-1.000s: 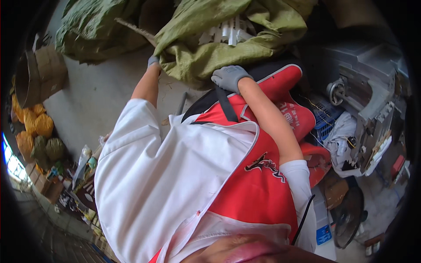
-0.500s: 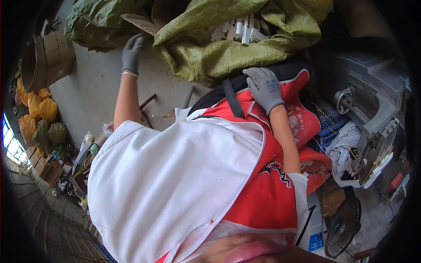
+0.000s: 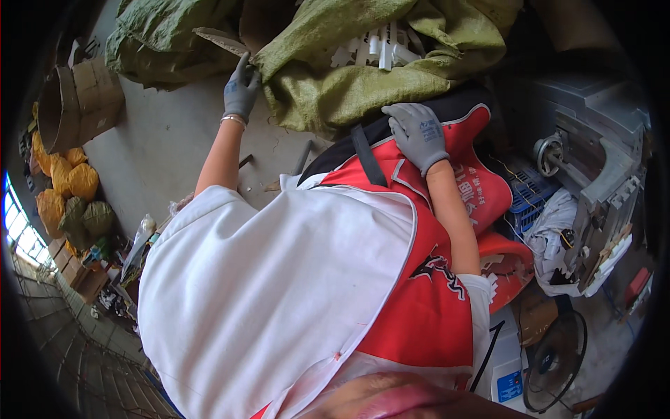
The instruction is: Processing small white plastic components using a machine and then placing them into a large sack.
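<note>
My left hand, in a grey glove, reaches to the left edge of a green woven sack. Its fingers and thumb close on the sack's edge, though the fingertips are partly hidden. White, narrow plastic-looking pieces lie in the sack's open mouth. My right hand, gloved alike, rests on my lap with its fingers laid flat over the red apron and dark cloth. It holds nothing.
Another green sack and a cardboard flap lie beyond my left hand. An open cardboard box stands left. To my right are a grey machine with a handwheel, a blue crate and a black fan.
My left hand has moved right, from the floor beside the sack to its edge, and that edge has shifted slightly right. My right hand stays on my lap.
</note>
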